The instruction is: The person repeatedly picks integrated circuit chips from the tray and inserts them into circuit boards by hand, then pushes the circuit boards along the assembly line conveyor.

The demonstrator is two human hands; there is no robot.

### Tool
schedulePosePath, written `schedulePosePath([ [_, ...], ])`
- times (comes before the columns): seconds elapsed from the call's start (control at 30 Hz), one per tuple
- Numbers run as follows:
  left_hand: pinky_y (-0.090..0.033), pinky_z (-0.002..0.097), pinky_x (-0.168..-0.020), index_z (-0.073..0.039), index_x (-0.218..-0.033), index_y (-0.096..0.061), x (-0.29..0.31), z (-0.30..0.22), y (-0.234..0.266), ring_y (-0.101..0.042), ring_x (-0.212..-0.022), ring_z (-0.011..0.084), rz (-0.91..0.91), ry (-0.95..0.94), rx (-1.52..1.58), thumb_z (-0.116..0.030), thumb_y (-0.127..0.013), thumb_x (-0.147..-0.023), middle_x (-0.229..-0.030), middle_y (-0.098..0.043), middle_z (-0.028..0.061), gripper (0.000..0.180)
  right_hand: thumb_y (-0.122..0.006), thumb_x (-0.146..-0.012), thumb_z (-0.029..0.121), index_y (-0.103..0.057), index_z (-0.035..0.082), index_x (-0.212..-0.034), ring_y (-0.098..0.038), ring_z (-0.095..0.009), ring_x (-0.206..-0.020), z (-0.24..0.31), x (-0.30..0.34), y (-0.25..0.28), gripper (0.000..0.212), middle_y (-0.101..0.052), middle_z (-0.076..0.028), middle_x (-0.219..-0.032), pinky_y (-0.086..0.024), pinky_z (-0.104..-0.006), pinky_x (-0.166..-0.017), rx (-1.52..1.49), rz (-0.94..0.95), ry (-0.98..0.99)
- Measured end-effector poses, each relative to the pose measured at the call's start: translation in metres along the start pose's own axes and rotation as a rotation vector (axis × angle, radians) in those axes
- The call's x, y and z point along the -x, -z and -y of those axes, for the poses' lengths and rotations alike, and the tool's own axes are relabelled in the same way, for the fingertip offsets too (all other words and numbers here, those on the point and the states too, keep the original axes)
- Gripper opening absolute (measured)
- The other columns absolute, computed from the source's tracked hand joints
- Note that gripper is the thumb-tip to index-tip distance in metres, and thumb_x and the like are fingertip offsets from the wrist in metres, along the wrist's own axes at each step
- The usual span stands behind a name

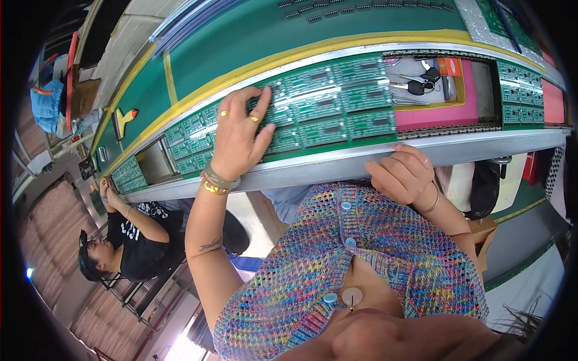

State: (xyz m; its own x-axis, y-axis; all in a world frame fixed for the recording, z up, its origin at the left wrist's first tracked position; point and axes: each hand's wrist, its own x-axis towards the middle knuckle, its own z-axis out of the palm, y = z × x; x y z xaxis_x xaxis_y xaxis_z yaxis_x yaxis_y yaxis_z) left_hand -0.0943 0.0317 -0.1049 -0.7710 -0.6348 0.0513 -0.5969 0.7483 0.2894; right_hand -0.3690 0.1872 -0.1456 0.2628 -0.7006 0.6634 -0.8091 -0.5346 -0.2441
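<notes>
A panel of green circuit boards [322, 114] with dark chips lies in the metal-railed conveyor track [337, 154] in front of me. Over the left part of this panel rests my left hand [239, 132], with its index finger and thumb apart and their tips at the boards. No part shows between them. My right hand [402, 175] is curled at the near rail, index fingertip at the rail's upper edge by the panel's right end. Its other fingers are folded, and whatever they may hold is hidden.
Several loose black chips [346, 10] lie on the green mat [241, 39] beyond the track. Through a gap right of the panel show keys [416, 88] in a tray. Another board panel [521, 95] sits farther right. At the far left, a co-worker [129, 240] reaches to the track.
</notes>
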Motion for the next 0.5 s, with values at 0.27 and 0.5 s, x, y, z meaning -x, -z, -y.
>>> schedulePosePath([
  [0.27,-0.047,0.0394,-0.082,-0.008,-0.106,-0.070,-0.095,0.004,-0.011,-0.057,-0.095,0.0284,-0.369,-0.100,0.074,-0.016,-0.069,-0.081,-0.101,-0.060,0.0091,0.026,-0.059,-0.080,0.015,-0.070,0.014,-0.089,-0.054,-0.012,-0.068,-0.003,0.005,-0.003,0.014,-0.056,0.003,-0.071,-0.052,-0.0299,-0.083,0.017,-0.016,0.013],
  [0.5,-0.051,0.0353,-0.072,-0.006,-0.089,-0.073,-0.137,0.022,-0.021,-0.062,-0.081,0.0259,-0.486,0.110,0.053,-0.015,-0.072,-0.079,-0.092,-0.061,0.0050,0.013,-0.059,-0.079,0.014,-0.070,0.012,-0.090,-0.054,-0.012,-0.066,-0.002,0.004,-0.006,0.015,-0.056,0.003,-0.071,-0.051,-0.0297,-0.080,0.007,-0.058,0.018],
])
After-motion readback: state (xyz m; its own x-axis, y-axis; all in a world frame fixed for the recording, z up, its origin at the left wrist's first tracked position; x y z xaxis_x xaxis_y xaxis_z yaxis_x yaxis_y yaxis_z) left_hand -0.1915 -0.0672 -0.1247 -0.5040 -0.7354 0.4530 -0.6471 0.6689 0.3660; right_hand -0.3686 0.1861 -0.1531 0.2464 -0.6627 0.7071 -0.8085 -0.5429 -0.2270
